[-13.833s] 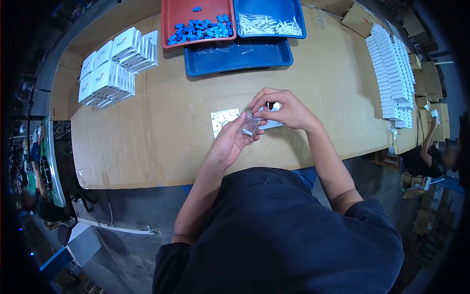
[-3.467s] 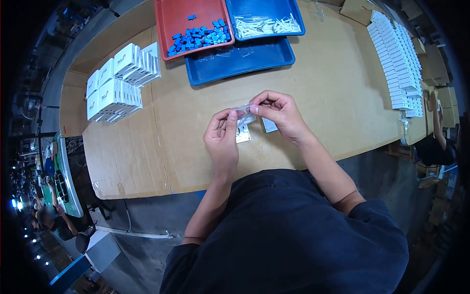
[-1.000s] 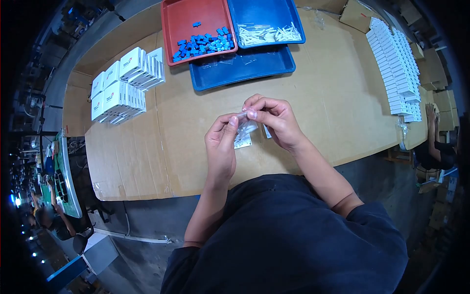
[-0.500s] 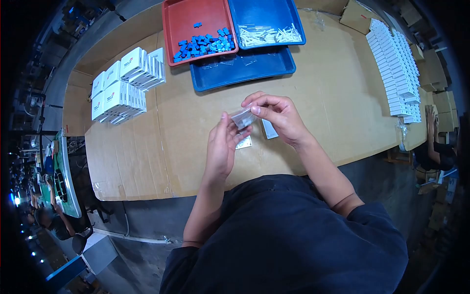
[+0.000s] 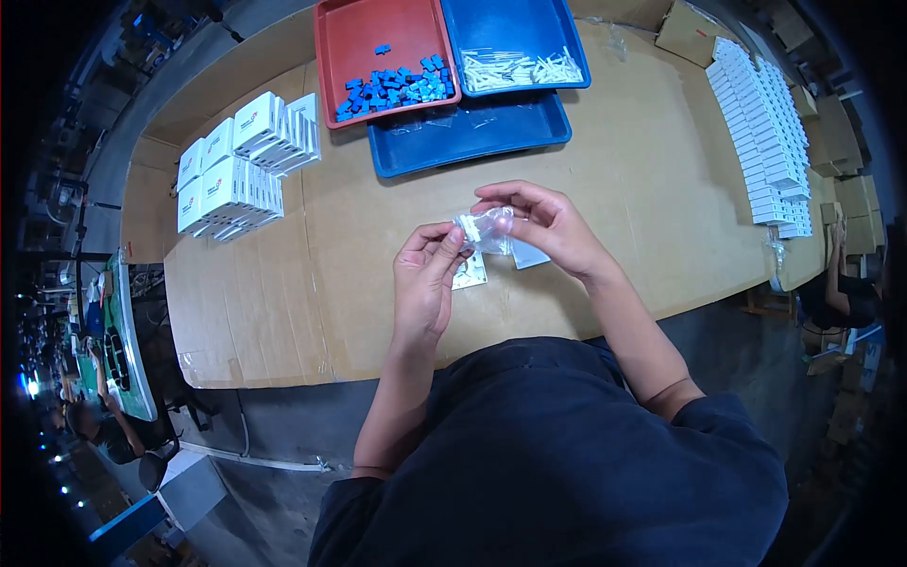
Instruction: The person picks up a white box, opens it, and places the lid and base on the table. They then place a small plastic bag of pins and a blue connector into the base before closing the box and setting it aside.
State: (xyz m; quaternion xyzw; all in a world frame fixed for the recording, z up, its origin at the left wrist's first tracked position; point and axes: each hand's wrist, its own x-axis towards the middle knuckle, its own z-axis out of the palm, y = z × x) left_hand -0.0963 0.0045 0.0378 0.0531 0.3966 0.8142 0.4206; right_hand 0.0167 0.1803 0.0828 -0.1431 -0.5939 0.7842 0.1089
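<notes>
A small clear plastic bag (image 5: 491,227) with white bits at its left end is stretched between my two hands above the table. My left hand (image 5: 430,269) pinches the left end between thumb and fingers. At the other end, my right hand (image 5: 553,227) has its thumb on the plastic, with the fingers curled above it. Just under the hands lies a flat white item with dark marks (image 5: 470,272), partly covered by my left fingers. A plain white flat piece (image 5: 529,254) rests beside it, partly behind the bag and my right hand.
At the back stand a red tray (image 5: 378,28) of blue pieces, a blue tray (image 5: 510,28) of white sticks and a lower blue tray (image 5: 472,151). White boxes (image 5: 231,180) are stacked left; more white boxes (image 5: 765,142) line the right. Other people work at both sides.
My left hand has gone from loosely spread fingers to pinching the bag's left end. The bag has turned and opened out sideways, and my right hand has shifted slightly right and down.
</notes>
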